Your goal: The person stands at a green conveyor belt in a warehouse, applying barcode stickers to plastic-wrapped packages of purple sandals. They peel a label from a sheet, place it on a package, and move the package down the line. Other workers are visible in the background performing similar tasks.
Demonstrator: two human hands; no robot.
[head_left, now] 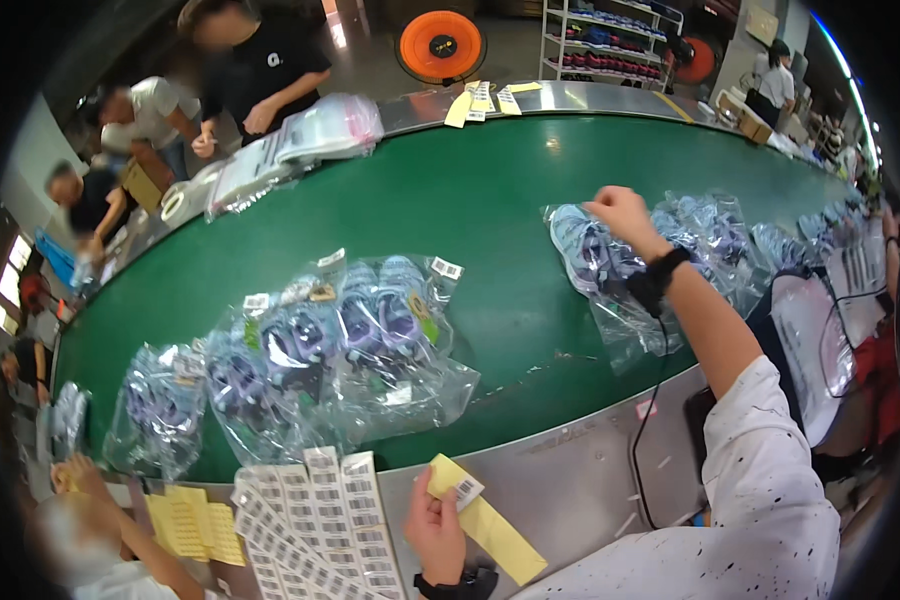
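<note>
My left hand (437, 535) pinches a yellow label strip (500, 540) above the metal ledge at the belt's near side. One white barcode sticker (466, 490) shows near the strip's upper end. Over the green belt, my right hand (625, 215) is closed at the upper edge of a clear bag of light blue and purple shoes (582, 250). What its fingertips hold, if anything, is hidden. More bagged shoes (395, 305) lie in a cluster left of centre, with barcode stickers on the bags' upper corners.
Sheets of barcode labels (320, 520) and yellow label sheets (195, 522) lie on the near ledge. A black cable (642, 440) hangs from my right wrist. Co-workers stand around the belt (490, 250). Stacked plastic bags (310, 140) and yellow strips (480, 100) rest on the far ledge.
</note>
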